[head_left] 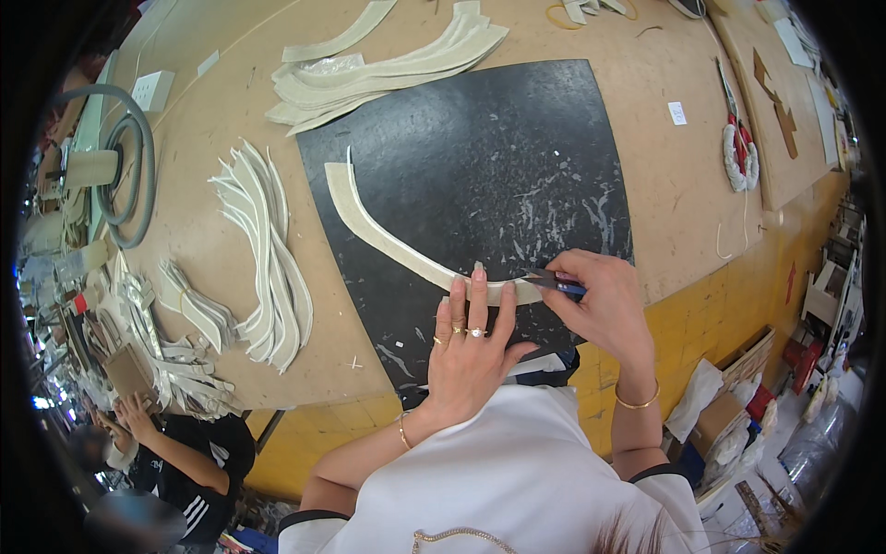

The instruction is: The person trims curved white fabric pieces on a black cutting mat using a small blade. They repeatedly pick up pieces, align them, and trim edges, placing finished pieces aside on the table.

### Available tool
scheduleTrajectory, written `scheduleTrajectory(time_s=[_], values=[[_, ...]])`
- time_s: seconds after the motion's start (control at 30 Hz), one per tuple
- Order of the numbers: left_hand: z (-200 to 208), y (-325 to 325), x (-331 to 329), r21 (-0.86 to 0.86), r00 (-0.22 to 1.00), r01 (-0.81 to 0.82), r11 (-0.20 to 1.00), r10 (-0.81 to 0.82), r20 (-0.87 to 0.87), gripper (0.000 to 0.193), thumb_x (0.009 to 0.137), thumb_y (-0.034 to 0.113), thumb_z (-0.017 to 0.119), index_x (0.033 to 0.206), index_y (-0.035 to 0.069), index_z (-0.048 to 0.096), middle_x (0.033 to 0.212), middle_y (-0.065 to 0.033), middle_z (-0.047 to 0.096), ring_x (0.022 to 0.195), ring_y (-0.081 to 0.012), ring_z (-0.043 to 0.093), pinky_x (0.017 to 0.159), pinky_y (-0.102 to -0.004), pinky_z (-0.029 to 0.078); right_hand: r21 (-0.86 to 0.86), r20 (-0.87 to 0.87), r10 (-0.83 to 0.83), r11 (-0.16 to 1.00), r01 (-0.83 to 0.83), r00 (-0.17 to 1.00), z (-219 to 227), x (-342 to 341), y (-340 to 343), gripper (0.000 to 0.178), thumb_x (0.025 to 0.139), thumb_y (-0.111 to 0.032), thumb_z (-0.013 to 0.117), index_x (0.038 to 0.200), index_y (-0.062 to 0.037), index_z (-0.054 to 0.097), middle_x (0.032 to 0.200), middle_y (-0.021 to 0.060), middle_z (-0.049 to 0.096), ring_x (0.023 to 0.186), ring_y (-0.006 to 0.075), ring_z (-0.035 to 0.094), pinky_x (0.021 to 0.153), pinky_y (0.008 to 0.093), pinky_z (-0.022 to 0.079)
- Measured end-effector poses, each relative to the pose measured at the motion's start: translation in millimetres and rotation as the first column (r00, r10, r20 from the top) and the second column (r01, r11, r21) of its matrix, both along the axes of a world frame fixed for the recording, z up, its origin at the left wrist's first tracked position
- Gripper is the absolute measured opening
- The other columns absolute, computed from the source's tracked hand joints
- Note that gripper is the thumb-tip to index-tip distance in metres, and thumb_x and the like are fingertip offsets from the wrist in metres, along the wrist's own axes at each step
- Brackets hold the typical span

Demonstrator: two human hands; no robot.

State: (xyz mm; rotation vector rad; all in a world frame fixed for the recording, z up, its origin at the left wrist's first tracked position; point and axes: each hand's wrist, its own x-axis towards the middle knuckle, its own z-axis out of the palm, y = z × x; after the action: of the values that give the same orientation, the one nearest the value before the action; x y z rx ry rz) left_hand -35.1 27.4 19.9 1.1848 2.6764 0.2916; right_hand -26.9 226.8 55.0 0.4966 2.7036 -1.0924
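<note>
A curved beige fabric strip (383, 236) with a white edging along its upper side lies on the black cutting mat (480, 166). My left hand (469, 360) rests on the right part of this strip, fingers spread flat and pressing on it. At the strip's right end, my right hand (600, 300) is closed around a small pointed cutting tool (565, 283) with a dark blue handle. Its tip meets the white edging just right of my left fingers. The fingers hide part of the tool, so its exact kind is unclear.
Stacked curved strips (378, 81) lie behind the mat, and a bundle of strips (270, 258) is left of it. Scissors (736, 138) with wrapped handles lie at the right. A grey hose (138, 166) coils at far left. Another person's hands (134, 417) show lower left.
</note>
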Motion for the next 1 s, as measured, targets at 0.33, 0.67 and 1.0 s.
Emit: scheduleTrajectory(time_s=[0.33, 0.67, 1.0], values=[[0.7, 4.8, 4.1, -0.099, 0.994, 0.056, 0.993, -0.065, -0.091, 0.076, 0.089, 0.052, 0.061, 0.145, 0.005, 0.045, 0.157, -0.0214, 0.029, 0.147, -0.0330, 0.027, 0.119, -0.0468, 0.012, 0.012, -0.027, -0.005, 1.000, 0.005, 1.000, -1.6, 0.2, -1.6, 0.012, 0.076, -0.015, 0.073, 0.080, -0.0044, 0.068, 0.070, 0.0078, 0.064, 0.062, 0.0254, 0.063, 0.056, 0.0341, 0.047], [-6.2, 3.1, -1.6, 0.164, 0.976, 0.027, 0.986, -0.062, 0.208, 0.076, 0.089, 0.036, 0.067, 0.146, -0.003, 0.037, 0.157, -0.0247, 0.024, 0.144, -0.0424, 0.029, 0.115, -0.0558, 0.023, 0.003, -0.038, 0.032, 0.999, -0.032, 0.999, 5.0, 4.6, 1.9, 0.015, 0.076, -0.014, 0.074, 0.085, -0.0039, 0.069, 0.075, 0.0091, 0.066, 0.066, 0.0269, 0.065, 0.059, 0.0347, 0.049], [-1.2, 10.9, 0.5, 0.049, 0.998, 0.037, 0.998, -0.039, 0.045, 0.073, 0.089, 0.048, 0.062, 0.143, 0.001, 0.045, 0.153, -0.0231, 0.035, 0.140, -0.0365, 0.037, 0.115, -0.0471, 0.027, -0.015, 0.048, 0.031, 0.999, -0.031, 0.998, 3.1, -0.8, 30.0, 0.017, 0.077, -0.016, 0.077, 0.084, -0.0027, 0.070, 0.071, 0.0095, 0.064, 0.060, 0.0253, 0.061, 0.057, 0.0337, 0.046]])
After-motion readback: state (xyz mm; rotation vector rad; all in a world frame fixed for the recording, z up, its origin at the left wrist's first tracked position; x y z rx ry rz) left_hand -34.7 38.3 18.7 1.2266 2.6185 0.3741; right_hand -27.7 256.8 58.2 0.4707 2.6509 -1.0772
